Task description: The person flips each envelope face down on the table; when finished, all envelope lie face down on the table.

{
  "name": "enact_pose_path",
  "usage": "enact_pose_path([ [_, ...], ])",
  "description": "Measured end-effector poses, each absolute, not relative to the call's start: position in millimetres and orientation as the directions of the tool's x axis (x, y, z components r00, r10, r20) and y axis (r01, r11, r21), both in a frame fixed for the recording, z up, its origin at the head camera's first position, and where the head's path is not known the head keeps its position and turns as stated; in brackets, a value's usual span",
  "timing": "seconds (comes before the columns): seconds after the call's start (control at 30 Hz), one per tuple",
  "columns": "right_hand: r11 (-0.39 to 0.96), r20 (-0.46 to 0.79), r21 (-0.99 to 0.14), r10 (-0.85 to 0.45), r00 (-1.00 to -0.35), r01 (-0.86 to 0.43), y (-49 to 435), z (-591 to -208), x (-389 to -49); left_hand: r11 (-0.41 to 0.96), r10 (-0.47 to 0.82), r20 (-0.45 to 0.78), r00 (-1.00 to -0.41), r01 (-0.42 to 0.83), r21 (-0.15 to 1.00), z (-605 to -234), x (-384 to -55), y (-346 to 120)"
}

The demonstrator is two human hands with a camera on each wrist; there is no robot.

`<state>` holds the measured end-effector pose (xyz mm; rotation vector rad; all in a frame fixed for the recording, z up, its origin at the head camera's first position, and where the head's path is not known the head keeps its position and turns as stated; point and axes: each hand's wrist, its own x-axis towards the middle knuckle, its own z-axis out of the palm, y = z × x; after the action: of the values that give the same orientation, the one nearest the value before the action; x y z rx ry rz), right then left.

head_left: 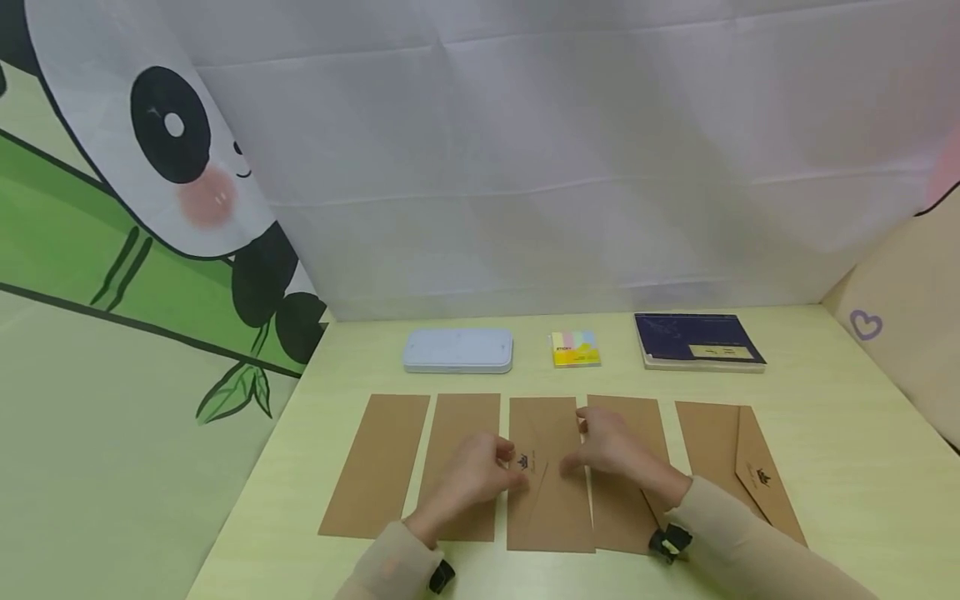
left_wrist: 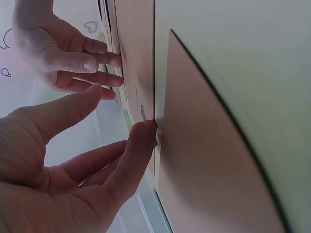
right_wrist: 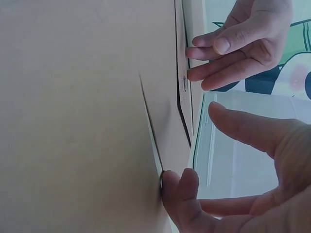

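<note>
Brown kraft envelopes lie in a row across the table. Between my two hands is the middle envelope (head_left: 551, 521), flap side up, with a small dark crown print. My left hand (head_left: 476, 468) is at its left edge, fingertips right at the gap beside the neighbouring envelope (head_left: 467, 417). At the opposite edge is my right hand (head_left: 611, 443), partly covering the envelope to the right (head_left: 637, 412). Thumb and fingers are spread apart on both hands in the wrist views, with nothing between them. A plain envelope (head_left: 375, 467) ends the row at left, a flapped envelope (head_left: 708, 437) at right.
Behind the row stand a pale flat case (head_left: 457, 350), a pack of colourful sticky notes (head_left: 576, 350) and a dark blue notebook (head_left: 697, 337). A white cloth (head_left: 562, 167) hangs along the table's back edge. Printed panels flank the table.
</note>
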<state>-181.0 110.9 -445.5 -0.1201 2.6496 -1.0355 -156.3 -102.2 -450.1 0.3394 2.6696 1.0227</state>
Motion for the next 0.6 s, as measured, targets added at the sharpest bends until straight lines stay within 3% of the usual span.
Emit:
enact_pose_path([
  [0.6,0.717,-0.233,-0.696,-0.190,-0.954,0.028,114.0,-448.2,-185.7,0.719,0.343,-0.175,-0.923,0.138,0.681,-443.8,-152.8,-99.5],
])
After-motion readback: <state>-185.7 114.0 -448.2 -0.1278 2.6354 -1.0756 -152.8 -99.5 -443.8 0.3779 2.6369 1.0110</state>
